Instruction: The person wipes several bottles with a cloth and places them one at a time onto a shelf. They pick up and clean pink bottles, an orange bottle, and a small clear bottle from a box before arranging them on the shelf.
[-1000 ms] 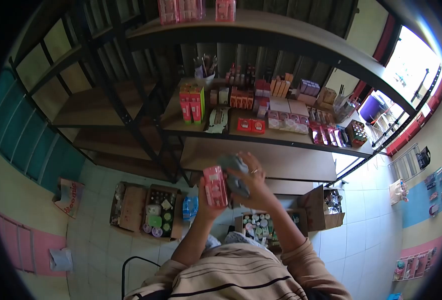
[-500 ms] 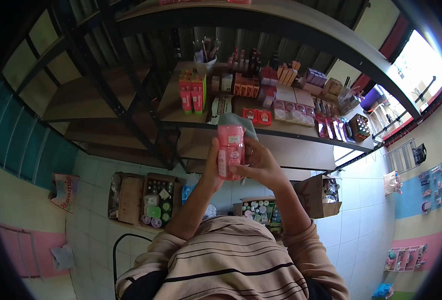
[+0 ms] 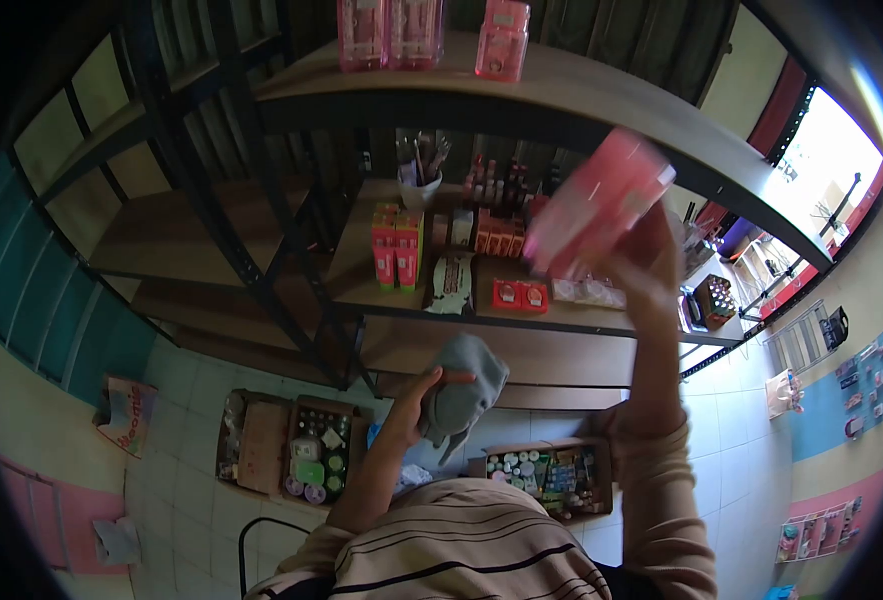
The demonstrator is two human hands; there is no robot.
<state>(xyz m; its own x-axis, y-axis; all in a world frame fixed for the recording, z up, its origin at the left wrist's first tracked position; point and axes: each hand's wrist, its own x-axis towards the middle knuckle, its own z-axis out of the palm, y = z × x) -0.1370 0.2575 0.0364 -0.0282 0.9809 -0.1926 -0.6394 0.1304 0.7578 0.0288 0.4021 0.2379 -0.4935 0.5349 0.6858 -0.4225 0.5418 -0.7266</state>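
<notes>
My right hand point(image 3: 647, 260) is raised at the right, closed around a pink bottle point(image 3: 602, 200) that is tilted and smeared by motion. The bottle is in front of the upper shelf's edge. Lower down, near my chest, my left hand point(image 3: 424, 400) grips a grey cloth point(image 3: 465, 385) that hangs in folds. On the upper shelf point(image 3: 582, 90) stand large pink bottles point(image 3: 390, 35) and a smaller pink bottle point(image 3: 504, 42).
The middle shelf holds pink and green boxes point(image 3: 398, 250), a cup of brushes point(image 3: 419, 185), a brown and white packet point(image 3: 451, 284) and red compacts point(image 3: 520, 296). Cartons of bottles point(image 3: 322, 450) and jars point(image 3: 547, 475) sit on the floor. A dark metal upright point(image 3: 227, 235) rises at left.
My right hand has carried the pink bottle up and to the right, away from my left hand. My left hand has lowered with the grey cloth. The view has tilted upward.
</notes>
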